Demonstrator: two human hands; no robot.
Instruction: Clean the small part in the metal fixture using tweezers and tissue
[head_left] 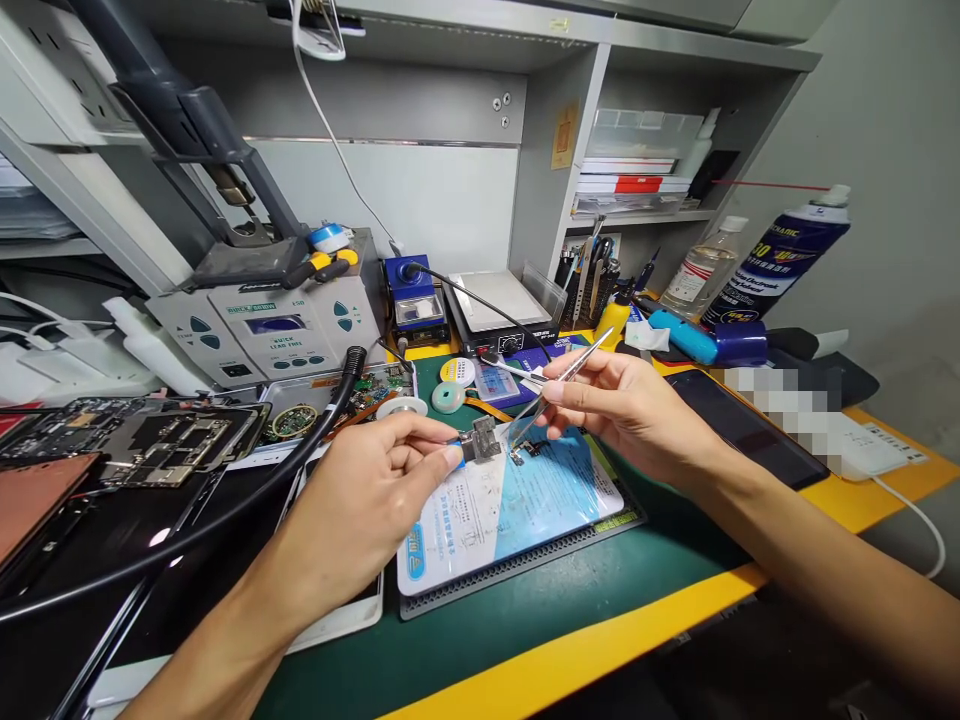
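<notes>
Green worktop (592,602)'s pretty open up front, but tweezers (589,353) poke over the blue-white pad (536,508) and a thick black hose (294,466) cuts across the left.

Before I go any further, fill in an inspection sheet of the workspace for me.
Surface: green mat with a yellow border; a blue-and-white printed pad lies above it.
Job's things: small dark part held over the pad; small pieces lying on the pad; tweezers.
Clutter: exposed circuit boards at left; dark tablet at right.
Hands: left hand pinches the dark part; right hand holds the tweezers.
Cables: thick black hose or cable sweeps across the left; white cable hangs down behind.
Surroundings: grey shelving, QUICK-marked station, blue spray can.
</notes>
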